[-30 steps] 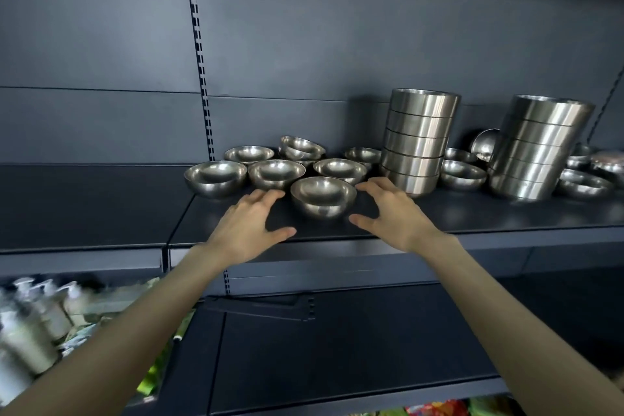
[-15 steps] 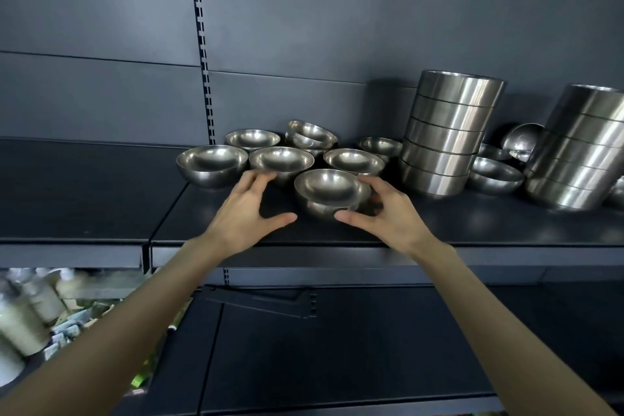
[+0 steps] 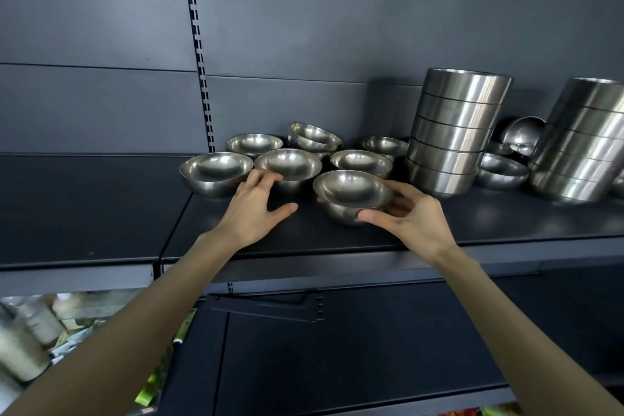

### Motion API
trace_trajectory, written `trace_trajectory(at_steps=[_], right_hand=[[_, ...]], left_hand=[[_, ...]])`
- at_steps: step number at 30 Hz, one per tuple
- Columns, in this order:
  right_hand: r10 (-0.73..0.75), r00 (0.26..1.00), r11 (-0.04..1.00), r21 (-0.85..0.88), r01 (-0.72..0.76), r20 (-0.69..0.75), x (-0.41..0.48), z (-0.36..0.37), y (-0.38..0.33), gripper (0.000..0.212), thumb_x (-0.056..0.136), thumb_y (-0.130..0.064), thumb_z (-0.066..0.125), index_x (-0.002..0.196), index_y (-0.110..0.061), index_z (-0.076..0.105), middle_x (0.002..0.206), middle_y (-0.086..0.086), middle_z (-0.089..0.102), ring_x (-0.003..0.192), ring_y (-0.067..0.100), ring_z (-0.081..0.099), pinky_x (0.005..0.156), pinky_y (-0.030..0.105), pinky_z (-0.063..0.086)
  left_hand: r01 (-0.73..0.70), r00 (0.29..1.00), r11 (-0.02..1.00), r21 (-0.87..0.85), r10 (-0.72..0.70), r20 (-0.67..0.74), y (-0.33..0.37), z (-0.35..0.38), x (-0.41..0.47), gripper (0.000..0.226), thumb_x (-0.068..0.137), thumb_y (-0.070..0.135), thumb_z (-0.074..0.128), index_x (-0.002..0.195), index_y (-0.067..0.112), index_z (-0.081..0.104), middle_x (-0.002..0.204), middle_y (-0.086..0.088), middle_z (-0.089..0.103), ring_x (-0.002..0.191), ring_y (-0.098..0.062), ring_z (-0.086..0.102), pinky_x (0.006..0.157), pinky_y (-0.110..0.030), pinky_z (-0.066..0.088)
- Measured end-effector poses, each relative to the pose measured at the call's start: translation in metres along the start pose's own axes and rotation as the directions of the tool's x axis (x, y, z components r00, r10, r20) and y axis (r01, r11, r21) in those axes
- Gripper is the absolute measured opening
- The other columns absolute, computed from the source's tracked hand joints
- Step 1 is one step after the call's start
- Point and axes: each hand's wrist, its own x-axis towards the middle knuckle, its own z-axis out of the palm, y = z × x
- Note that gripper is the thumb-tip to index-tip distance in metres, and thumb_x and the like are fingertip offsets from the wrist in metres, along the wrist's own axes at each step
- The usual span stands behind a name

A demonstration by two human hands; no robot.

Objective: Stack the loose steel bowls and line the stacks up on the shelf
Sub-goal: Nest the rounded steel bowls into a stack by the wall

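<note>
Several loose steel bowls sit on the dark shelf [image 3: 337,240]. My right hand [image 3: 410,218] grips the front bowl [image 3: 351,191] at its right side, thumb low on its wall, fingers behind the rim. My left hand [image 3: 256,209] is spread, fingertips at the near rim of the middle bowl [image 3: 288,164]. A wider left bowl [image 3: 216,170] stands beside it. Behind are more bowls: back-left bowl [image 3: 254,143], a tilted nested pair [image 3: 315,138], a right-hand bowl [image 3: 361,161]. A tall stack [image 3: 456,132] and a second leaning stack [image 3: 584,142] stand to the right.
More loose bowls [image 3: 501,172] lie between the two tall stacks, one tipped on its side [image 3: 523,133]. A slotted upright [image 3: 199,51] runs up the back panel. The left shelf section [image 3: 84,206] is bare. Bottles and packets [image 3: 30,334] fill a lower shelf at bottom left.
My right hand has closed around the front bowl's right side. My left hand has reached forward to the middle bowl's rim. The view has shifted left and closer.
</note>
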Motion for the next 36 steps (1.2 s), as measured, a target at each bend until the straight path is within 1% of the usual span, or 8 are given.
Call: trace_trajectory(at_steps=[8,15,19,23,25,28,31,36], right_hand=[[-0.020,0.994,0.994,0.103,0.031,-0.107,-0.001,0.003,-0.014,0.056,0.051,-0.047,0.083,0.101,-0.046,0.056,0.083,-0.033,0.069,0.088,-0.011,0.065,0.070,0.003,0.047],[-0.079,0.996,0.977,0.195,0.085,-0.039,0.008,0.024,-0.030,0.057,0.050,-0.045,0.086,0.102,-0.042,0.065,0.094,-0.014,0.075,0.095,0.005,0.070,0.078,0.011,0.051],[-0.083,0.996,0.977,0.202,0.075,0.033,0.014,0.036,-0.031,0.055,0.046,-0.053,0.086,0.097,-0.045,0.065,0.093,-0.018,0.074,0.094,0.002,0.069,0.077,0.010,0.050],[-0.072,0.994,0.983,0.177,0.056,0.082,0.020,0.043,-0.028,0.062,0.042,-0.062,0.085,0.098,-0.046,0.062,0.095,-0.020,0.074,0.096,0.001,0.069,0.083,0.014,0.052],[-0.070,0.991,0.985,0.162,0.051,0.112,0.022,0.044,-0.026,0.061,0.042,-0.064,0.084,0.097,-0.049,0.062,0.096,-0.022,0.073,0.097,0.000,0.068,0.085,0.014,0.052],[-0.073,0.987,0.985,0.166,0.049,0.141,0.024,0.044,-0.023,0.061,0.042,-0.063,0.085,0.097,-0.049,0.062,0.099,-0.023,0.072,0.099,-0.001,0.067,0.083,0.011,0.050],[-0.073,0.984,0.986,0.161,0.047,0.161,0.026,0.044,-0.020,0.067,0.044,-0.062,0.084,0.104,-0.044,0.061,0.102,-0.019,0.072,0.102,0.001,0.066,0.086,0.015,0.051],[-0.074,0.980,0.986,0.158,0.044,0.185,0.027,0.044,-0.016,0.059,0.046,-0.061,0.084,0.099,-0.043,0.064,0.102,-0.016,0.073,0.102,0.004,0.067,0.090,0.020,0.052]], left_hand=[[-0.086,0.992,0.994,-0.071,0.078,-0.102,-0.001,-0.010,-0.012,0.025,0.083,0.032,0.071,0.096,0.015,0.058,0.104,0.006,0.047,0.097,-0.015,0.052,0.092,-0.034,0.045],[-0.152,0.986,0.954,-0.258,0.130,-0.100,0.001,-0.023,-0.030,0.024,0.074,0.039,0.073,0.088,0.024,0.061,0.100,0.010,0.052,0.090,-0.013,0.062,0.090,-0.032,0.053],[-0.068,0.995,0.923,-0.379,0.036,-0.090,-0.002,-0.018,-0.037,0.044,0.073,0.036,0.077,0.110,0.030,0.055,0.118,0.013,0.047,0.103,-0.007,0.059,0.089,-0.028,0.053],[0.065,0.998,0.844,-0.532,-0.065,0.019,-0.002,-0.013,-0.037,0.092,0.064,0.038,0.080,0.141,0.019,0.033,0.131,0.007,0.047,0.111,-0.003,0.054,0.093,-0.028,0.051],[0.099,0.995,0.810,-0.578,-0.074,0.067,-0.004,-0.010,-0.033,0.096,0.069,0.029,0.080,0.146,0.013,0.027,0.133,0.004,0.051,0.113,-0.004,0.055,0.094,-0.025,0.049],[0.111,0.993,0.774,-0.624,-0.064,0.098,-0.005,-0.008,-0.030,0.086,0.071,0.022,0.079,0.143,0.010,0.034,0.131,-0.001,0.058,0.118,-0.011,0.057,0.094,-0.022,0.050],[0.068,0.997,0.774,-0.630,-0.034,0.066,-0.006,-0.006,-0.031,0.057,0.069,0.025,0.080,0.120,0.023,0.055,0.113,0.007,0.069,0.109,-0.006,0.063,0.097,-0.023,0.049],[0.033,0.999,0.775,-0.631,-0.007,0.042,-0.004,-0.005,-0.032,0.037,0.074,0.019,0.078,0.105,0.030,0.062,0.102,0.013,0.072,0.101,-0.002,0.066,0.087,-0.011,0.048]])
